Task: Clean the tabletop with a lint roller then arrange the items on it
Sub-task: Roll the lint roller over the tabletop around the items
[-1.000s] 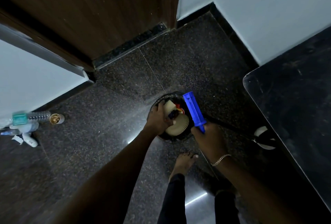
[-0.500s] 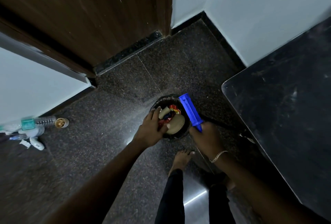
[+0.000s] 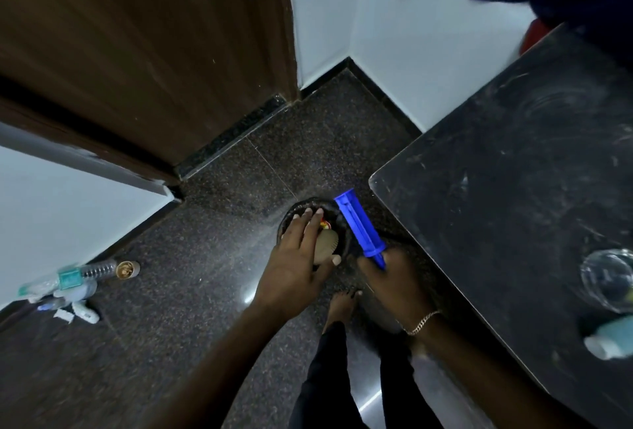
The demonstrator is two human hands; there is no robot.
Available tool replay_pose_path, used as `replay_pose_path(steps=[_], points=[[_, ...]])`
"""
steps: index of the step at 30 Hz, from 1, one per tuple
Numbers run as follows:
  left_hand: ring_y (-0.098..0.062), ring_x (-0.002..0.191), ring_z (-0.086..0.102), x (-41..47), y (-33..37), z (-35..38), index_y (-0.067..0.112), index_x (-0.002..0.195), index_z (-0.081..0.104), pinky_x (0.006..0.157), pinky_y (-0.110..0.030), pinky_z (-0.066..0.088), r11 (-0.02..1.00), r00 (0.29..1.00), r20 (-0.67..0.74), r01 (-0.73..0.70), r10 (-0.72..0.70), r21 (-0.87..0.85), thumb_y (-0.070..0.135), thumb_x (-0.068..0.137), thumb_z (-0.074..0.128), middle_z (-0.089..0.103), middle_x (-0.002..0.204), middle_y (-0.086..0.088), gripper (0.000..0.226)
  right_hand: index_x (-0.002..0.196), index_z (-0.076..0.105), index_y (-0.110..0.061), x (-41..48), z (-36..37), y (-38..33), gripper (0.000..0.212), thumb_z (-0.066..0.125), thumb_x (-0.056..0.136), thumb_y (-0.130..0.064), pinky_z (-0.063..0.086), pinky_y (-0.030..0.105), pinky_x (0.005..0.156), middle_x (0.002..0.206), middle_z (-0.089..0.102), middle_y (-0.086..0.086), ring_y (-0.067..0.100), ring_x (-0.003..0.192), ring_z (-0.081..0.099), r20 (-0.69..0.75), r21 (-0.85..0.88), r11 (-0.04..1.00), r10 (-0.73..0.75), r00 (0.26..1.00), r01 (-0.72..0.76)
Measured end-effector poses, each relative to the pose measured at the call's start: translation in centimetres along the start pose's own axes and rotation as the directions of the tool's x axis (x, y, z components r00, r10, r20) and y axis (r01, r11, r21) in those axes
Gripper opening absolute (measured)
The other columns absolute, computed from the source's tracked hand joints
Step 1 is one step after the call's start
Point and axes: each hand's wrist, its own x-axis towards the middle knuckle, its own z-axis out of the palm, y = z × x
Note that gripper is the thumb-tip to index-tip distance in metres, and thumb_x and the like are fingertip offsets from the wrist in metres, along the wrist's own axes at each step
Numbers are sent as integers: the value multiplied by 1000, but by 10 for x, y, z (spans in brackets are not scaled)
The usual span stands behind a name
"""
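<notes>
We are gripping blue plastic lint roller in right hand, fingers clamped round its near handle end. Long axis is running near-right to far-left, free end pointing far-left over rim of round dark bin on speckled dark floor. Left hand is pressing down into bin, fingers spread over beige paper wad. Dark scuffed tabletop is sitting just right of roller.

Plastic bottles litter floor beside wooden door
</notes>
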Motion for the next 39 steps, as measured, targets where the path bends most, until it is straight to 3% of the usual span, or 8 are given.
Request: replay_pose_path(steps=[3, 8, 16, 21, 25, 31, 34, 39], points=[[-17, 161, 11, -1, 35, -14, 26, 165, 14, 126, -50, 29, 997, 997, 15, -80, 79, 19, 67, 99, 36, 15, 172, 2, 80, 55, 41, -14, -19, -34, -6, 40, 65, 81, -32, 33, 26, 45, 43, 38, -2, 6, 39, 37, -74, -97, 995, 4, 997, -12], [-19, 162, 7, 4, 96, -28, 30, 165, 7, 123, -53, 33, 971, 976, 27, -218, 217, 95, 67, 102, 35, 11, 174, 4, 78, 53, 38, -12, -53, -90, -6, 46, 70, 86, -21, 32, 33, 50, 46, 34, 0, 7, 45, 30, -236, -77, 997, -46, 971, 29], [-19, 161, 8, 18, 208, -24, 31, 165, 4, 125, -50, 32, 875, 877, 112, -476, 467, 86, 63, 104, 40, 10, 174, 2, 78, 55, 40, -8, -119, -163, 24, 46, 68, 86, -26, 43, 40, 54, 46, 39, 6, 13, 47, 41, -460, 44, 998, 65, 885, -51], [-16, 162, 4, 16, 270, -1, 30, 166, 3, 125, -51, 30, 791, 782, 187, -610, 595, 36, 60, 105, 41, 6, 174, 4, 78, 52, 37, -16, -149, -198, 49, 48, 70, 86, -23, 32, 12, 46, 42, 42, -2, 3, 41, 41, -598, 148, 986, 147, 788, -73], [-17, 161, 9, 15, 319, 18, 29, 166, 4, 124, -52, 32, 736, 720, 220, -677, 658, 13, 60, 104, 40, 9, 174, 2, 78, 58, 48, -6, -173, -228, 69, 41, 67, 86, -28, 31, 23, 48, 46, 49, 5, 8, 44, 46, -655, 251, 955, 287, 699, -157], [-20, 161, 13, 12, 384, 53, 26, 165, 7, 123, -51, 34, 621, 589, 293, -784, 753, -20, 61, 103, 38, 12, 173, -2, 78, 54, 41, -21, -204, -267, 99, 41, 66, 86, -24, 29, 16, 44, 43, 41, -5, 4, 41, 42, -732, 335, 929, 361, 578, -156], [-20, 160, 14, 10, 406, 69, 29, 165, 4, 124, -50, 33, 577, 542, 299, -816, 785, -38, 63, 102, 37, 12, 173, -1, 78, 58, 45, -14, -214, -281, 119, 38, 66, 86, -28, 31, 22, 46, 45, 37, -5, 6, 43, 38, -739, 386, 909, 405, 538, -155], [-22, 160, 15, 6, 443, 104, 28, 165, 7, 125, -47, 30, 500, 452, 335, -863, 827, -70, 61, 103, 37, 13, 174, -2, 76, 55, 40, -11, -235, -301, 160, 47, 67, 81, -39, 26, 19, 42, 45, 33, -4, 6, 40, 35, -737, 468, 861, 505, 449, -200]])
